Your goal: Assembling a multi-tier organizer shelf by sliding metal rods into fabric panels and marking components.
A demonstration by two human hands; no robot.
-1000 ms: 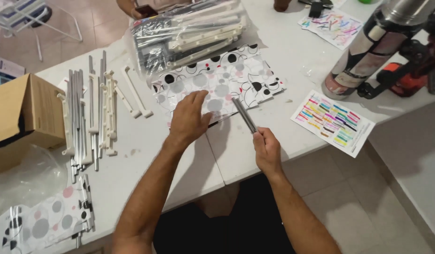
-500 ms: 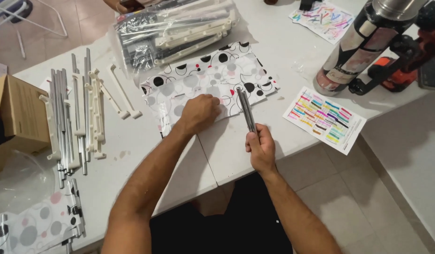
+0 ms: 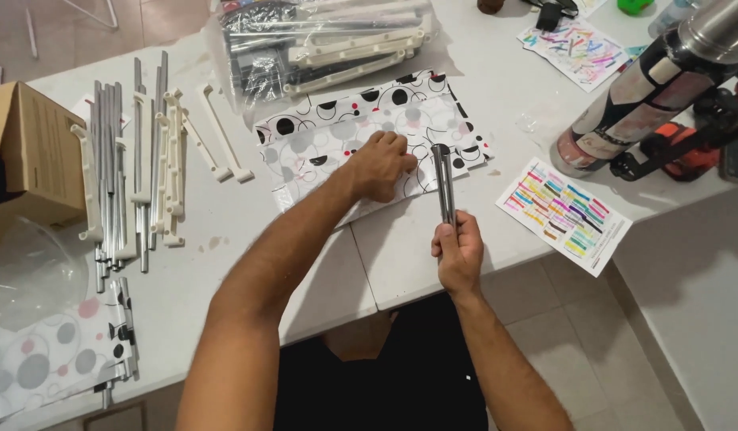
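Gripping the thin metal rods [image 3: 443, 179] at their near end, the right hand [image 3: 458, 254] is closed tight. They look stiff and light. The left hand [image 3: 381, 165] lies curled on the soft spotted cloth [image 3: 337, 132].

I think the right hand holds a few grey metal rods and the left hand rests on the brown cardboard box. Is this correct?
Not quite. The head view shows the left hand resting on the circle-patterned sheet, not on the cardboard box. The right hand does hold the grey metal rods.
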